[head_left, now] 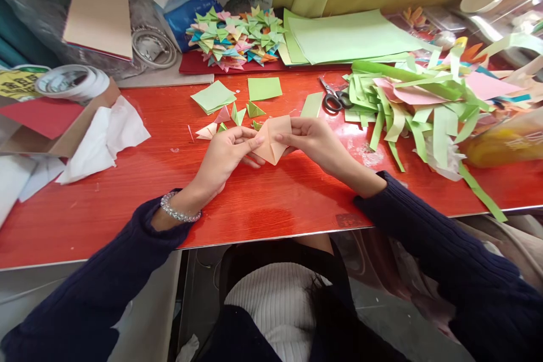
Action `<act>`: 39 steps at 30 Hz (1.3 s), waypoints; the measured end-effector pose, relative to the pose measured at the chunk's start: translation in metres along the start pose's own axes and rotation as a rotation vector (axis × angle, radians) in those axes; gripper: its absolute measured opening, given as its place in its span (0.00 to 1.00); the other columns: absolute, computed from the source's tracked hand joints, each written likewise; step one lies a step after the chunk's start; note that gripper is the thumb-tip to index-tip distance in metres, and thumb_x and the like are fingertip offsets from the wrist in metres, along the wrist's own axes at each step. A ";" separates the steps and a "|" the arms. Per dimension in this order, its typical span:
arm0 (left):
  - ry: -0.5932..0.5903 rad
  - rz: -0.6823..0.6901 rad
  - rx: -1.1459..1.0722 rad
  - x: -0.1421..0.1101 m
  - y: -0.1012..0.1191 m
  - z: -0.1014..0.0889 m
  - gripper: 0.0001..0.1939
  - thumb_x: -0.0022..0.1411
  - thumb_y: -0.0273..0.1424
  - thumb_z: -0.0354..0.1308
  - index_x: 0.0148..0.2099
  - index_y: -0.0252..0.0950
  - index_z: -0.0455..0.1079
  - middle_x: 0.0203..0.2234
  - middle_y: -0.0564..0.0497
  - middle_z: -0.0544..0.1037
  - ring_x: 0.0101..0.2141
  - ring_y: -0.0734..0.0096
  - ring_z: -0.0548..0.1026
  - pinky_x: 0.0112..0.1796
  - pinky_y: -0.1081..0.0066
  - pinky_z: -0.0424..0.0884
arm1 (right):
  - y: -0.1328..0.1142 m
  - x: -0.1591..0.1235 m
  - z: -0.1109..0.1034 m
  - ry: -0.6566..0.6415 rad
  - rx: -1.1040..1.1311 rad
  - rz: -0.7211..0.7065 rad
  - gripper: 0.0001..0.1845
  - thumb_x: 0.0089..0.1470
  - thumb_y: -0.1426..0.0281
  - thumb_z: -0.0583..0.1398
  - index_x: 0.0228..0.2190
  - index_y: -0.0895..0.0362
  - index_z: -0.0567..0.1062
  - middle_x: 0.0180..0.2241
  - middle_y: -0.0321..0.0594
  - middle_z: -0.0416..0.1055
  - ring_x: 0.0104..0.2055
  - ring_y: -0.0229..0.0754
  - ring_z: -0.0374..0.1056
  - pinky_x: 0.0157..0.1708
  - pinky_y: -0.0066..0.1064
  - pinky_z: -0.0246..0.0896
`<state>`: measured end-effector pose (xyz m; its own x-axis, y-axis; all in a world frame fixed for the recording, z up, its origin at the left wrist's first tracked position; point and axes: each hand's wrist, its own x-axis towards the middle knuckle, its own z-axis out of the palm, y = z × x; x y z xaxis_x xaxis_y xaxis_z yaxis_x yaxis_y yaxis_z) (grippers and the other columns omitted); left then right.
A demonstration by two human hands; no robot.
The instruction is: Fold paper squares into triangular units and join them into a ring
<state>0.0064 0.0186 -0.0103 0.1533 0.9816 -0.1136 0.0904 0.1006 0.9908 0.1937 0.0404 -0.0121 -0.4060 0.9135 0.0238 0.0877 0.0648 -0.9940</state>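
A piece of peach origami paper (274, 138), creased and partly folded, is held up between my two hands over the red table. My left hand (231, 153) pinches its left edge between thumb and fingers. On the opposite side, my right hand (311, 136) grips it, thumb on the front face. Just beyond lie small folded paper pieces in green (238, 115), pink (223, 115) and pale peach (207, 131). Behind these are a stack of light green squares (213, 97) and a brighter green square (265, 89).
Black-handled scissors (334, 100) lie right of my hands, beside a heap of green paper strips (394, 102). At the back stand clustered colourful folded paper pieces (235, 37) and large green sheets (352, 37). A cardboard box (85, 124) with tape rolls (70, 83) and tissue (114, 130) is left.
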 end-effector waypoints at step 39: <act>-0.051 0.147 0.321 0.002 0.002 -0.008 0.17 0.60 0.44 0.59 0.43 0.35 0.73 0.31 0.51 0.76 0.30 0.74 0.71 0.31 0.74 0.65 | -0.001 0.000 -0.001 0.076 -0.193 -0.074 0.12 0.53 0.67 0.62 0.37 0.62 0.78 0.33 0.42 0.76 0.34 0.37 0.68 0.34 0.30 0.60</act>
<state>-0.0009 0.0220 -0.0077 0.2362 0.9716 0.0168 0.3672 -0.1053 0.9242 0.1941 0.0408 -0.0114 -0.3491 0.9305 0.1108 0.2360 0.2017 -0.9506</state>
